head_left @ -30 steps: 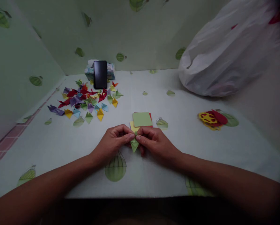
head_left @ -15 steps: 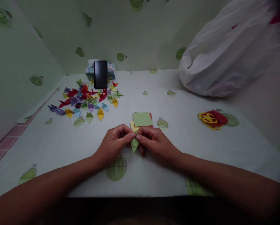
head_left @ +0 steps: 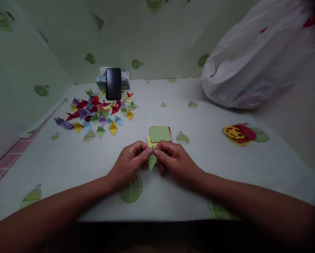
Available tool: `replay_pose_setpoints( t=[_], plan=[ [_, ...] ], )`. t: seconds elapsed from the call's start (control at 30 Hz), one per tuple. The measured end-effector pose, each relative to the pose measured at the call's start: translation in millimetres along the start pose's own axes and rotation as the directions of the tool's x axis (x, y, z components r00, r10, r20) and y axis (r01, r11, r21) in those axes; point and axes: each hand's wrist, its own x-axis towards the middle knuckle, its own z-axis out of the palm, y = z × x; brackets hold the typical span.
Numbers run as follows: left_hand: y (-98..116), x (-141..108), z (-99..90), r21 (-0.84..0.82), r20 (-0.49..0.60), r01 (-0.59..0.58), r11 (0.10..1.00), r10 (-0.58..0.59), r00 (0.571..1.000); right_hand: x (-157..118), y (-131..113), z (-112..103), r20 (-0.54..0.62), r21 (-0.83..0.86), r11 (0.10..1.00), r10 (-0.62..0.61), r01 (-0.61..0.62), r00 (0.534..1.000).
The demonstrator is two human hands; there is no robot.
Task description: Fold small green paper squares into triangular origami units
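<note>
A small folded green paper point(head_left: 152, 162) points downward between my two hands, near the middle of the table. My left hand point(head_left: 131, 160) pinches its upper left side between thumb and fingers. On the other side, my right hand point(head_left: 174, 160) pinches the upper right edge. Part of the paper is hidden behind the thumbs. Just beyond my fingers lies a stack of square sheets, with a green sheet point(head_left: 160, 134) on top, red under it and a yellow sheet point(head_left: 150, 142) partly covered by my hands.
Many folded paper pieces point(head_left: 101, 112) in several colours lie at the back left. A black phone point(head_left: 113, 83) leans on a tissue box point(head_left: 125, 79). A white plastic bag point(head_left: 242, 70) stands back right, with red and yellow cutouts point(head_left: 235, 133) in front.
The folded green paper has shifted very slightly to the right and up, and more of its upper tip shows between my thumbs. Both hands keep their pinch.
</note>
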Motion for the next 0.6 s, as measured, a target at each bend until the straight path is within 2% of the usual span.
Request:
replay_pose_setpoints(
  t=[0.23, 0.43, 0.6],
  plan=[
    [0.6, -1.9, 0.7, -0.038, 0.054, 0.022, 0.999, -0.020, 0.998, -1.8, -0.1, 3.0, -0.074, -0.077, 0.997, -0.035, 0.029, 0.997],
    [0.0, 1.2, -1.2, -0.030, 0.074, 0.030, 0.999, -0.028, 0.997, 1.5, 0.7, -2.5, 0.025, 0.045, 0.999, -0.006, 0.005, 1.000],
    [-0.1, 1.1, -3.1, 0.056, 0.111, 0.040, 0.998, -0.046, 0.993, 1.8, -2.9, -5.0, 0.034, 0.042, 0.999, 0.005, -0.006, 0.999]
  ],
)
